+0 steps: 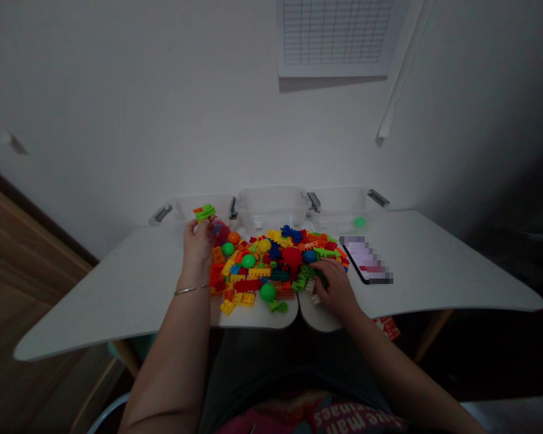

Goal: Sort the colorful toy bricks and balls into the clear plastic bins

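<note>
My left hand [196, 242] is raised at the left end of a heap of toy building bricks [259, 273], pinching a small light-green and orange brick piece [204, 213] above its fingertips. Beside those fingers is a round pinkish-red ball [218, 232] with a blue pattern. My right hand [336, 287] rests at the right side of the heap, thumb and fingers bent around a dark-green brick [322, 278]. Near its fingertips are a blue ball [309, 257], a large red rounded piece [292, 259] and light-green bricks [302, 278].
Clear plastic bins [273, 198] with grey handles stand along the wall; the right one holds a green ball [359, 222]. A phone [366, 260] lies right of the heap on the white table [452, 265]. The table's curved front has a notch near my lap.
</note>
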`<state>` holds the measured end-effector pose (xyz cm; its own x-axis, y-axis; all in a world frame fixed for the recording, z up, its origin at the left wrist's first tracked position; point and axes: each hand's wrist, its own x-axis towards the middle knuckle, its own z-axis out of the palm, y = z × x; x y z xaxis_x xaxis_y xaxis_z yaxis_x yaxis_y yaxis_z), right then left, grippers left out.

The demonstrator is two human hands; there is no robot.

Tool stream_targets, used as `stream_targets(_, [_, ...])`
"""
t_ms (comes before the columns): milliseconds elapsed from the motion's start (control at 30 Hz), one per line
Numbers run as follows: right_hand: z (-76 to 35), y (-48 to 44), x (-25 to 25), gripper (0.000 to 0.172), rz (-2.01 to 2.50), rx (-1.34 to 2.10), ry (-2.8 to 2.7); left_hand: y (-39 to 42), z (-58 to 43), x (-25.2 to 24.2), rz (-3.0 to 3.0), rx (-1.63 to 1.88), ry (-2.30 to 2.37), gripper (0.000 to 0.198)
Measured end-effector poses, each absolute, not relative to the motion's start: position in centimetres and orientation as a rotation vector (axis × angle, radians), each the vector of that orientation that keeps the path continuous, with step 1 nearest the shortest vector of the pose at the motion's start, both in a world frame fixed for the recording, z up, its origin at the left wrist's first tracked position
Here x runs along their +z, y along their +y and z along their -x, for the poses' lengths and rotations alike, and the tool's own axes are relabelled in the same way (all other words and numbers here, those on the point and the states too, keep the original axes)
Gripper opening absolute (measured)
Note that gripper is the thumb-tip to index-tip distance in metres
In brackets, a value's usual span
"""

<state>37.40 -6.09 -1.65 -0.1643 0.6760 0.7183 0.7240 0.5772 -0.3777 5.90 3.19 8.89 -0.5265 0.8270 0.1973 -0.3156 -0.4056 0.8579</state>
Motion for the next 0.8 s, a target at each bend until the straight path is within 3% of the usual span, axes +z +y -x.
stream_targets(200, [-37.3, -6.1, -1.6, 0.029, 1.137, -0.072, -1.877, 4.5, -5.4, 9.3, -0.662, 1.872, 1.057, 0.006])
stream_targets(800, [-37.3, -6.2, -1.4, 0.029, 1.150, -0.054, -1.870, 3.5, -5.8, 9.0, -0.700, 1.755, 1.163, 0.023])
